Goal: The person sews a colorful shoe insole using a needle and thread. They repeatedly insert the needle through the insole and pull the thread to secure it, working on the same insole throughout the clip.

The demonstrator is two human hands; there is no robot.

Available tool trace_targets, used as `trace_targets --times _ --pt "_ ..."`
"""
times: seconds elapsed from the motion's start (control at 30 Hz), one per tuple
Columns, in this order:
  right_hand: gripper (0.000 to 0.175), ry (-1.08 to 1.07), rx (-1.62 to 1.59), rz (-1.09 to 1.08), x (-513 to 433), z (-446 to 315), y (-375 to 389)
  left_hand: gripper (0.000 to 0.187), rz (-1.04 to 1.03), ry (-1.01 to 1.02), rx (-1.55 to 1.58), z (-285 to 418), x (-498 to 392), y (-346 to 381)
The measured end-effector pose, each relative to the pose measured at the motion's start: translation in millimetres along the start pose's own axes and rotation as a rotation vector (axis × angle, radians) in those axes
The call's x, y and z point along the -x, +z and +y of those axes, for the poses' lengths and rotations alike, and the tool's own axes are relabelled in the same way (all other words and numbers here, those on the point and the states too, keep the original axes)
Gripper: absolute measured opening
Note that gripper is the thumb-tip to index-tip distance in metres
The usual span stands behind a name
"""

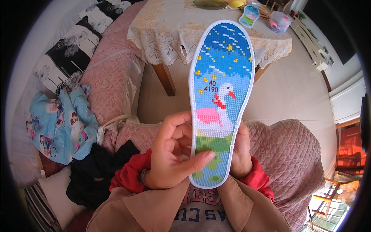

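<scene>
A cross-stitch shoe insole (221, 107) with a white edge stands upright in front of me, its printed face towards the camera. It shows a blue sky with yellow marks, a white goose with a red scarf, and green leaves low down; it bears printed figures. My left hand (174, 153) grips its lower left edge, the thumb lying across the front and the fingers behind. Partly hidden behind the lower right edge, my right hand (242, 150) supports it. A second insole (249, 16) with a similar picture lies on the table beyond.
A table with a patterned cloth (162, 34) stands ahead, bearing a clear plastic tub (279, 22) of small items. Pink quilted covers (284, 150) lie over the seating around me. On the left are a light blue printed garment (62, 121), black cloth (89, 171) and cushions (69, 55).
</scene>
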State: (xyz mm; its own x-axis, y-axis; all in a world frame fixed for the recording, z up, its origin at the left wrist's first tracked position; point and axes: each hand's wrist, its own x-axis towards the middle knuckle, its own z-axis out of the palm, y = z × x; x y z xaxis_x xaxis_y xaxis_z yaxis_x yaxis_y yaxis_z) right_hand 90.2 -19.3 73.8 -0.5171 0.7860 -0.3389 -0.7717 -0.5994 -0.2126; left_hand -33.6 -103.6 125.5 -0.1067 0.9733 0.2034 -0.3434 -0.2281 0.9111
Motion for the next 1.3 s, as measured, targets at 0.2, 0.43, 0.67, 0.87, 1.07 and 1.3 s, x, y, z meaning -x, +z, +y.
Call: trace_targets --times 0.2,0.43,0.67,0.87,1.07,1.3 --pt "0.025 -0.344 0.334 -0.175 8.6 -8.5 9.1 0.038 -0.004 -0.215 0.319 -12.8 -10.4 -12.5" --pt "0.017 -1.08 1.266 -0.347 28.8 -9.0 22.6 0.035 -0.157 -0.572 0.791 -29.2 -17.0 -23.8" --pt "0.017 -1.597 1.668 -0.22 30.0 -7.6 26.1 0.042 -0.26 -0.614 0.986 -37.5 -21.3 -26.8" --pt "0.027 -1.778 1.686 -0.178 23.1 -7.4 23.1 0.043 -0.278 -0.613 1.034 -41.4 -21.2 -27.8" --pt "0.029 -1.824 1.698 -0.176 21.1 -9.2 20.5 0.042 -0.272 -0.614 1.031 -40.0 -20.5 -26.3" --pt "0.028 -1.836 1.706 -0.183 21.1 -9.1 20.1 0.041 -0.269 -0.618 1.024 -40.0 -21.3 -25.8"
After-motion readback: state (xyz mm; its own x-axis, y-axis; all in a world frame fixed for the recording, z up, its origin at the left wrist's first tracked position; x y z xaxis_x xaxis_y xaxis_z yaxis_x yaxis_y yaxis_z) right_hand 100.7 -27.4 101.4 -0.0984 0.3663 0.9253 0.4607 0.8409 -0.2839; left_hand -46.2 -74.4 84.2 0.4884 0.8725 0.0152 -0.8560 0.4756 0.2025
